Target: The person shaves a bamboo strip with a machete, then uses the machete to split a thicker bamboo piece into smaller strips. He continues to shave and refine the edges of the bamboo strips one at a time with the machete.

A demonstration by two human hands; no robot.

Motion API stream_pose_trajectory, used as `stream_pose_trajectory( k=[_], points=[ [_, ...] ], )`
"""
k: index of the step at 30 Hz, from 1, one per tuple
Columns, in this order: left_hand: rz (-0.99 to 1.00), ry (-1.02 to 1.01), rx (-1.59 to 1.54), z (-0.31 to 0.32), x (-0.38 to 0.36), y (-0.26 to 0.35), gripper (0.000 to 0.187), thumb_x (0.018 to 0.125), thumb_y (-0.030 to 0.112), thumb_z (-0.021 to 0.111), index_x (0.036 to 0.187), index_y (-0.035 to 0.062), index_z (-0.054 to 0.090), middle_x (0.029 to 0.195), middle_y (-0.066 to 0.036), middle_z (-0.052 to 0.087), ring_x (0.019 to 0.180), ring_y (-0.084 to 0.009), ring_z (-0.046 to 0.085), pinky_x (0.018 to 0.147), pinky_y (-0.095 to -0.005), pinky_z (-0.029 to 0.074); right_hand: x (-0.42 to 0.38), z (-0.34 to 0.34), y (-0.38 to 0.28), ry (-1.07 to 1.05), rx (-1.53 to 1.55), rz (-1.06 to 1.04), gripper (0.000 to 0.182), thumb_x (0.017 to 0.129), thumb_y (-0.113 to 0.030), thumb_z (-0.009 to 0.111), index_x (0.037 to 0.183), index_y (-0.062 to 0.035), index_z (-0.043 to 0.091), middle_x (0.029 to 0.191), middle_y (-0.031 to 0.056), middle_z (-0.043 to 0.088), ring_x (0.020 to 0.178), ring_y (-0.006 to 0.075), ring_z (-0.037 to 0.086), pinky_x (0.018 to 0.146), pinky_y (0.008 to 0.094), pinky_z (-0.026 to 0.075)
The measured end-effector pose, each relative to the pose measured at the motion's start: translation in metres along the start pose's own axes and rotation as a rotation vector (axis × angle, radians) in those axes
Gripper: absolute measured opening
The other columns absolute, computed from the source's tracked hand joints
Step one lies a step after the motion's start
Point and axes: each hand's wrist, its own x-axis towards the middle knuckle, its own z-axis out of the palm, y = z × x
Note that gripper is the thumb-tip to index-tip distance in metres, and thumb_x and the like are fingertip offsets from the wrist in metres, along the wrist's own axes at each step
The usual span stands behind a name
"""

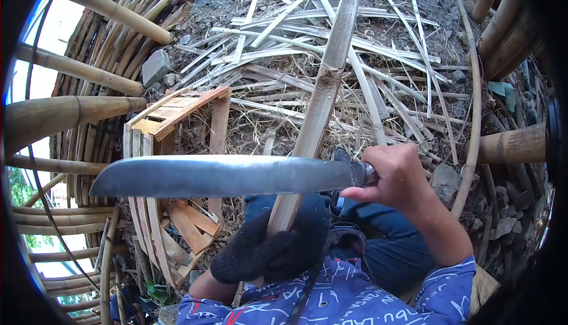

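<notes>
My left hand, in a dark glove, is closed round the lower end of a split bamboo strip. The strip slants up and away from me, its pale inner face showing a node near the middle. My bare right hand grips the handle of a large machete. Its broad blade points left and lies across the view, in front of the strip's lower part. Whether blade and strip touch, I cannot tell. The handle is mostly hidden in my fist.
Thin bamboo slivers litter the ground ahead. A wooden crate stands at left, near a grey block. Bamboo poles line the left side, and another pole juts in from the right. Broken stones lie at right.
</notes>
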Motion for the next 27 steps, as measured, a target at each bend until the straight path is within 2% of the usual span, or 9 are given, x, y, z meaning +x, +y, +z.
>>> stream_pose_trajectory(
  k=[2, 6, 10, 12, 15, 21, 25, 27],
  points=[
    [0.068, -0.051, -0.05, 0.009, -0.001, 0.008, 0.04, 0.089, 0.012, 0.057, 0.124, -0.0003, 0.042, 0.071, -0.004, 0.054, 0.048, -0.0071, 0.047, 0.042, -0.0204, 0.037, 0.003, 0.0, -0.002, 0.008, -0.009, -0.074, 0.069, 0.07, -0.071, 0.06, 0.052, -0.0086, 0.038, 0.044, 0.0048, 0.043, 0.038, 0.0232, 0.051, 0.039, 0.0342, 0.042],
    [0.196, -0.132, -0.133, 0.015, 0.001, 0.012, 0.044, 0.088, 0.011, 0.056, 0.127, -0.0005, 0.039, 0.069, -0.003, 0.053, 0.045, -0.0075, 0.048, 0.037, -0.0225, 0.037, 0.012, -0.001, 0.007, 0.085, -0.043, -0.182, 0.069, 0.069, -0.073, 0.059, 0.052, -0.0092, 0.039, 0.044, 0.0048, 0.044, 0.039, 0.0226, 0.052, 0.039, 0.0339, 0.042],
    [0.118, -0.107, -0.064, 0.01, -0.002, 0.012, 0.043, 0.088, 0.01, 0.055, 0.127, 0.0, 0.039, 0.067, -0.002, 0.051, 0.043, -0.0078, 0.046, 0.035, -0.0237, 0.037, 0.011, -0.002, 0.016, 0.09, -0.119, -0.176, 0.071, 0.069, -0.075, 0.056, 0.052, -0.0091, 0.039, 0.045, 0.0048, 0.044, 0.04, 0.0225, 0.053, 0.04, 0.0334, 0.043],
    [0.046, -0.045, 0.121, 0.002, -0.004, 0.007, 0.039, 0.089, 0.011, 0.056, 0.123, 0.0004, 0.04, 0.063, -0.002, 0.048, 0.043, -0.008, 0.045, 0.035, -0.0237, 0.037, 0.012, -0.003, 0.022, 0.091, -0.16, -0.167, 0.071, 0.069, -0.076, 0.055, 0.052, -0.0089, 0.039, 0.045, 0.0048, 0.044, 0.041, 0.0226, 0.053, 0.041, 0.0333, 0.043],
    [0.047, 0.014, 0.205, -0.005, 0.0, -0.004, 0.032, 0.089, 0.013, 0.056, 0.116, 0.0013, 0.042, 0.06, -0.001, 0.045, 0.043, -0.0083, 0.044, 0.035, -0.0245, 0.037, 0.013, -0.003, 0.029, 0.115, -0.149, -0.16, 0.071, 0.07, -0.077, 0.054, 0.052, -0.0092, 0.039, 0.045, 0.0048, 0.044, 0.041, 0.0229, 0.053, 0.041, 0.0332, 0.043],
    [0.064, -0.033, 0.177, -0.004, -0.003, 0.001, 0.024, 0.09, 0.014, 0.056, 0.108, 0.0023, 0.046, 0.058, -0.001, 0.043, 0.042, -0.009, 0.043, 0.034, -0.0258, 0.038, 0.019, -0.003, 0.035, 0.118, -0.18, -0.207, 0.073, 0.069, -0.079, 0.051, 0.052, -0.0091, 0.041, 0.045, 0.0048, 0.046, 0.04, 0.0227, 0.054, 0.04, 0.0341, 0.043],
    [0.053, -0.008, 0.204, -0.009, -0.004, -0.001, 0.022, 0.09, 0.013, 0.056, 0.107, 0.0026, 0.047, 0.058, -0.001, 0.043, 0.042, -0.0092, 0.043, 0.034, -0.0262, 0.037, 0.018, -0.004, 0.049, 0.134, -0.212, -0.148, 0.074, 0.069, -0.08, 0.051, 0.054, -0.0079, 0.044, 0.046, 0.0053, 0.046, 0.042, 0.0232, 0.055, 0.041, 0.0344, 0.044],
    [0.016, -0.012, 0.189, -0.016, -0.003, -0.005, 0.028, 0.089, 0.019, 0.061, 0.111, 0.0034, 0.054, 0.078, 0.0, 0.057, 0.066, -0.0053, 0.052, 0.056, -0.0228, 0.043, 0.02, -0.005, 0.054, 0.128, -0.239, -0.145, 0.074, 0.069, -0.08, 0.052, 0.055, -0.0077, 0.045, 0.047, 0.0055, 0.047, 0.043, 0.0234, 0.056, 0.041, 0.0343, 0.045]
  ],
)
